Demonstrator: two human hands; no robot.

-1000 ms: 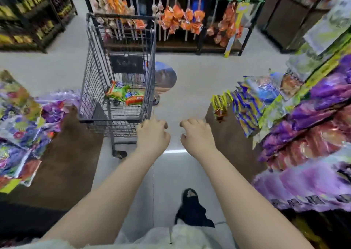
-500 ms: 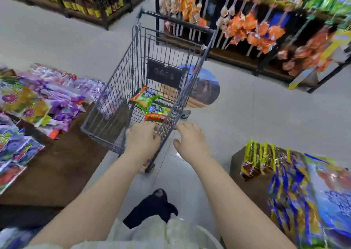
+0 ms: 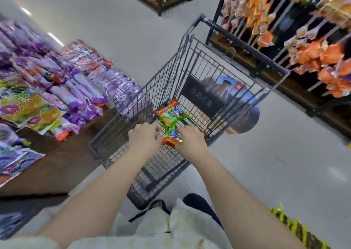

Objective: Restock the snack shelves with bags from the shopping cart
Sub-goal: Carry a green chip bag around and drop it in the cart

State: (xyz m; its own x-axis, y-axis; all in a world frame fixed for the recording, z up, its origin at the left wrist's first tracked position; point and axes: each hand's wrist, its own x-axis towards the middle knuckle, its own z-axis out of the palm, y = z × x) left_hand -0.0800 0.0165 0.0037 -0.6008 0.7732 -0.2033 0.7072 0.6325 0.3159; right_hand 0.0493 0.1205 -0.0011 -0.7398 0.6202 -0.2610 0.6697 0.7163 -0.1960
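Two snack bags are lying overlapped in the shopping cart [image 3: 167, 81] basket; the far bag [image 3: 171, 113] is sitting flat on the wire floor and the near bag [image 3: 172, 139] is riding over its lower end, red seam toward me.

My right hand [image 3: 190, 140] is curling its fingers onto the near bag's right edge, so I'm reading that as grasping it; my left hand [image 3: 145, 137] is touching the far bag's left edge with its fingertips, and I can't tell whether it's clenching yet, since the palm side is hidden.

Plan as I'm judging it:
- one bag per hand; the left needs to be pinching the seam, not squashing the puffed body
- peeling the near bag off first, since it's overlapping the far one
- lifting straight up until both are clearing the near rim; wire edges are likely snagging film if I'm dragging sideways
- not leaning on the rim; the cart is on wheels and probably rolling off if pushed

The left display table [image 3: 57, 165], stacked with purple bags [image 3: 114, 85], is just beside the cart, so it's looking like the nearest drop; the orange hanging packs [image 3: 313, 56] are beyond the cart's far end.
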